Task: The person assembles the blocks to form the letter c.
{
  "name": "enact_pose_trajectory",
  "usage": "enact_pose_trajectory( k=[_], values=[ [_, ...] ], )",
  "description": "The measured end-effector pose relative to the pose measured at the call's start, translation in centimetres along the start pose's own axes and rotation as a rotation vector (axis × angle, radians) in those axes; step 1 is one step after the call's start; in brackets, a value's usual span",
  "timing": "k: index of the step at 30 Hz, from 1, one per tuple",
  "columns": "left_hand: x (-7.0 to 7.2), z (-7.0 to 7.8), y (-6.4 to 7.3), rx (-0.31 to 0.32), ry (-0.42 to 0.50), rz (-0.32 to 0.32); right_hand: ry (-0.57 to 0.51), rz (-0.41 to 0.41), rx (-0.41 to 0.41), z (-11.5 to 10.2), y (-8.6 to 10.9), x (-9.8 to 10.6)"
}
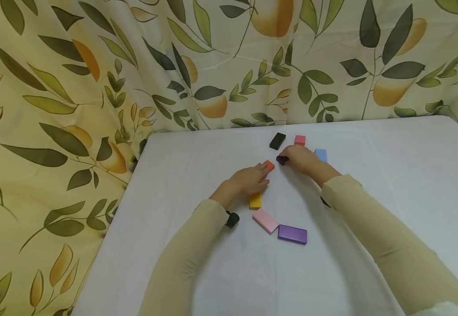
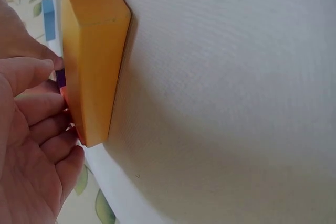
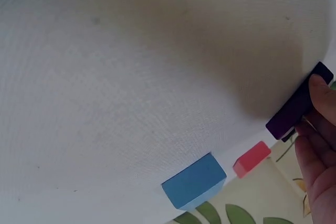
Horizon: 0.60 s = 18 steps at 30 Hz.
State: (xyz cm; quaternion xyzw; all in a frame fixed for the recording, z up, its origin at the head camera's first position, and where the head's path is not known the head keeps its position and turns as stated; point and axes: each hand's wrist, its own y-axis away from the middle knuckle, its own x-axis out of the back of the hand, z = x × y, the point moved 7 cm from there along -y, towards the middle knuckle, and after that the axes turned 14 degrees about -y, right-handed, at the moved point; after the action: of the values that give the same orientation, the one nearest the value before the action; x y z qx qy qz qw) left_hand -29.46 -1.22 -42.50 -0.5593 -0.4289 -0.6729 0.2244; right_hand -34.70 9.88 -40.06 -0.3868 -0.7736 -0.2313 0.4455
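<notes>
My right hand pinches a dark purple block between thumb and fingers, low over the white table. To its left, the fingertips of my left hand touch an orange-red block, with the fingers loosely extended. A yellow block lies just below the left hand and fills much of the left wrist view, hiding most of the orange-red one there. Beyond the right hand lie a black block and a coral-red block. Partly behind the right wrist is a blue block.
Nearer the body, a pink block and a purple block lie end to end, continuing a curve from the yellow one. A white cloth covers the table. Behind it hangs a leaf-and-fruit patterned curtain.
</notes>
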Motion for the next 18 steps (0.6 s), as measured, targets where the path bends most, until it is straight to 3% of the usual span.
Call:
enact_pose_trajectory(
  k=[11, 18],
  values=[
    [0.0, 0.0, 0.1, 0.007, -0.015, 0.004, 0.025, 0.015, 0.040, -1.2, 0.1, -0.1],
    [0.1, 0.0, 0.1, 0.004, -0.016, 0.004, 0.034, 0.025, 0.019, -1.2, 0.1, -0.4]
  ],
)
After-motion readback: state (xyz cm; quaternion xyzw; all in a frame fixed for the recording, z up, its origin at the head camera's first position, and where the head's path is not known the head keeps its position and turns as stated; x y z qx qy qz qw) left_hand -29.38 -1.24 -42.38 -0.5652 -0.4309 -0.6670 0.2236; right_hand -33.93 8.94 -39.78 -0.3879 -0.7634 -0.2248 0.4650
